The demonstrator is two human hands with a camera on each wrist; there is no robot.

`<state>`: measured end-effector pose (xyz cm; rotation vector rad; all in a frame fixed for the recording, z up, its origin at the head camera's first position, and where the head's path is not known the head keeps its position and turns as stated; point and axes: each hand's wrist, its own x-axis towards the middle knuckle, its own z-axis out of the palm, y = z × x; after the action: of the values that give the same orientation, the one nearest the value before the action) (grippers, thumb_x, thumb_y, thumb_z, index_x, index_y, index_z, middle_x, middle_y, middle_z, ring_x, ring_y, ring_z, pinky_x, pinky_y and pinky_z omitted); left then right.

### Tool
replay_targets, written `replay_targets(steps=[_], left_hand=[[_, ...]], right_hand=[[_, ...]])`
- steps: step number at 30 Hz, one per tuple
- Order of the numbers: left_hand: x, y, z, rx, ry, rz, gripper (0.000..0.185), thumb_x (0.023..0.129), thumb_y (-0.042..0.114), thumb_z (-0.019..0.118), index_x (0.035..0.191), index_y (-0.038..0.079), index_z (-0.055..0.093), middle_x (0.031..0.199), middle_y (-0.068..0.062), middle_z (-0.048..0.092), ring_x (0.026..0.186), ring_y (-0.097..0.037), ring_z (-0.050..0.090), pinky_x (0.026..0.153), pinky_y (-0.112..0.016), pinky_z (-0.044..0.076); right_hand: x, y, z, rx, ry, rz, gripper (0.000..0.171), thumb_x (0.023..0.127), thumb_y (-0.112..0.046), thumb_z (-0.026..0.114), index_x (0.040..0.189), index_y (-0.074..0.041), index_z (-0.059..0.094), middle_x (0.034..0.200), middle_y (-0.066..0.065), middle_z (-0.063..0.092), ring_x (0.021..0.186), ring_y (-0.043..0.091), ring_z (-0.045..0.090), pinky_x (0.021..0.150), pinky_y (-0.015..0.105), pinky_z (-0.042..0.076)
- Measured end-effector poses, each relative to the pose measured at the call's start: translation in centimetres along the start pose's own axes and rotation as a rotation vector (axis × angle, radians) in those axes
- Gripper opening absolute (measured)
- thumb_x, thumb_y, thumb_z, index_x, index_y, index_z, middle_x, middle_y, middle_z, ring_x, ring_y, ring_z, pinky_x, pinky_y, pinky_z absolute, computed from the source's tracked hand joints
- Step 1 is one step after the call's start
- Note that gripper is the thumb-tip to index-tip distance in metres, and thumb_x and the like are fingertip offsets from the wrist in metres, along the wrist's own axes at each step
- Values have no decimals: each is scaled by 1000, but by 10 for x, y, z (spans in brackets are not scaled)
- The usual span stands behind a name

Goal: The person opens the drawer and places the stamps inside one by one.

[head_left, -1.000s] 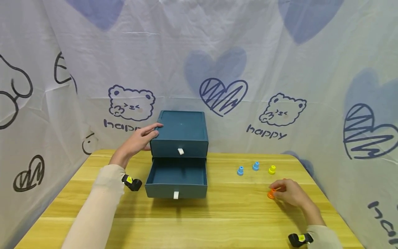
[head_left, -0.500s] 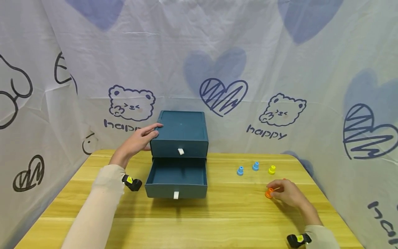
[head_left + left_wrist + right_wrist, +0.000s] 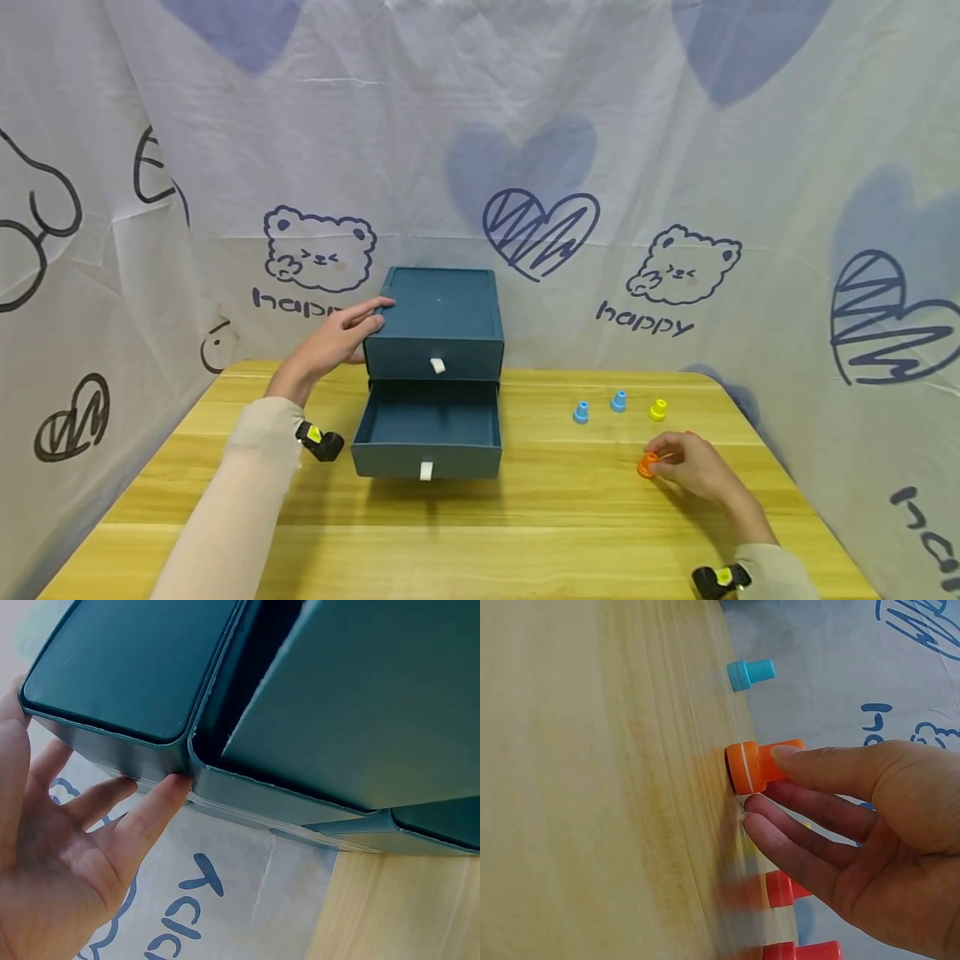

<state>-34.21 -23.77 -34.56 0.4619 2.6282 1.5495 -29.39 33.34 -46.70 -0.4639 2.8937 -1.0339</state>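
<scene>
Right wrist: your right hand (image 3: 889,859) pinches the orange stepped plastic cylinder (image 3: 748,766), likely light, rigid; hold its narrow stem (image 3: 768,766).

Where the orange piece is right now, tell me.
In the head view, the orange piece is at right, pinched in the right hand, nearer the camera than the yellow piece and right of the open drawer.
</scene>
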Motion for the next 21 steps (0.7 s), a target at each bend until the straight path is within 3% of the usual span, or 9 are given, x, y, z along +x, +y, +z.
replay_targets(steps=[8,21], left_hand=[[1,0,1,-5,-9,-4,53,110,47,44,160,31,38,171,-17,25,156,-43,27,111,-70,42],[1,-1,1,-9,-1,5,53,110,47,45,160,29,38,170,-17,26,155,-43,29,110,-69,43]], right_hand=[[1,-1,0,17,10,26,20,91,-8,76,107,2,70,101,14,76,90,23,72,72,21,57],[1,-6,3,171,-51,22,26,98,-4,67,120,9,63,108,19,71,91,21,70,73,29,63]])
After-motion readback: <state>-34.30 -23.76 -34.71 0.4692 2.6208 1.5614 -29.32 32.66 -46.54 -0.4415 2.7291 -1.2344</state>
